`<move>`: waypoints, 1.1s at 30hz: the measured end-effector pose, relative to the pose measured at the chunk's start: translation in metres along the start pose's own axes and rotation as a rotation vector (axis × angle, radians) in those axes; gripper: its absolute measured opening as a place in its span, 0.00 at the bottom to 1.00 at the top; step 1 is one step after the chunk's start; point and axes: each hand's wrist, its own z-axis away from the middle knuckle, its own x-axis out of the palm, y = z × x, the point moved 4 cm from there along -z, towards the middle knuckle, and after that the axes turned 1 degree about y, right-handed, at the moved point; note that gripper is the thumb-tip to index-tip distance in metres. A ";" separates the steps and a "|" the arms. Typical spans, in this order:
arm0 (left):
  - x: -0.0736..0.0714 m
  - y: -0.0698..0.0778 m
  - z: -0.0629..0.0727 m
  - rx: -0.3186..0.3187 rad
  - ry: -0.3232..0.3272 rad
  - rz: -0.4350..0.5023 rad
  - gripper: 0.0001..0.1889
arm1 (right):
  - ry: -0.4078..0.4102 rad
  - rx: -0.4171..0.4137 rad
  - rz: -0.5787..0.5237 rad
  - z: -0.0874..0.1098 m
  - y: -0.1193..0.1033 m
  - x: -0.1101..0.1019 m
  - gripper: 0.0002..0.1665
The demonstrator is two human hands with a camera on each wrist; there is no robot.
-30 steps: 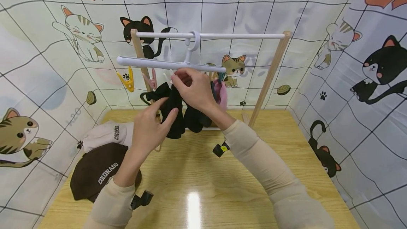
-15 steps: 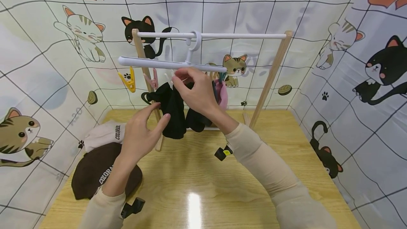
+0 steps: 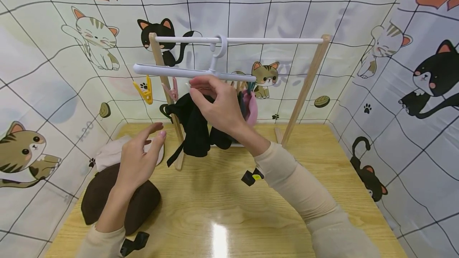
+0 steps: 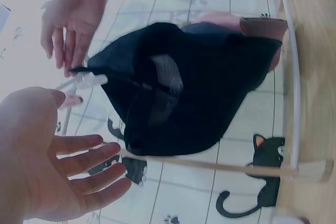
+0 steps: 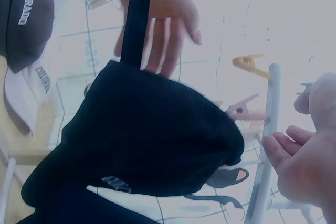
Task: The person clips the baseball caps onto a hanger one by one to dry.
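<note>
"Black cap [image 3: 197, 134]: where is it in the head view?"
"Beneath the pale hanger [image 3: 172, 71]. Left hand [image 3: 138, 162] is spread, apart from it; right hand [image 3: 222, 106] curves loosely by the hanger, seemingly pinching nothing."
"Left wrist view: how would it handle?"
"Light and soft, I'd guess; best held by the edge near the white clip [image 4: 93, 81]."
"Right wrist view: any writing?"
"Pale cap [image 5: 23, 92]: COLORADO. Brown cap [image 5: 34, 30]: ORADO. Black one's white marks [image 5: 115, 184]: too blurred."

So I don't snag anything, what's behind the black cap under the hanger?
In the left wrist view, dark blue fabric and pink fabric show past the edge of the black cap. The cap hides the rest: their full shapes, and anything wholly behind it, can't be seen.
</note>
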 end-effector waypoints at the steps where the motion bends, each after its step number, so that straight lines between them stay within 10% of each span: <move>1: -0.002 -0.003 0.001 -0.008 0.001 -0.013 0.24 | -0.010 0.006 -0.013 0.000 -0.002 0.001 0.17; 33: -0.061 -0.151 0.050 -0.266 -0.068 -0.293 0.30 | -0.198 0.260 -0.176 -0.003 -0.011 0.032 0.35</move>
